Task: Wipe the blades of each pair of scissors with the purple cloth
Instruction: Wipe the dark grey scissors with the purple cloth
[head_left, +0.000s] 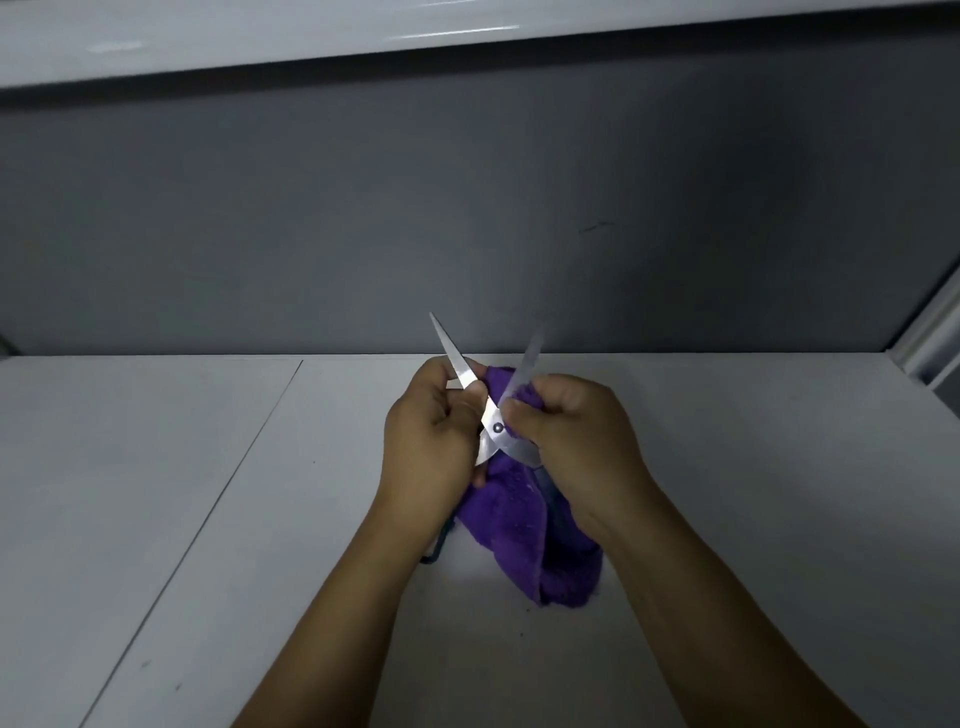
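A pair of steel scissors (491, 415) is held above the table, its blades spread apart and pointing away from me. My left hand (431, 436) grips the scissors near the pivot, fingers curled round the left blade's base. My right hand (571, 441) grips the purple cloth (524, 525) and presses a fold of it against the right blade, which is blurred. The rest of the cloth hangs down onto the table below both hands. The scissor handles are mostly hidden behind the cloth and my hands; a dark bit shows under my left wrist.
The white table (208, 519) has a seam running diagonally on the left. A grey partition wall (467, 208) stands behind it, with a white frame (930, 338) at the right edge.
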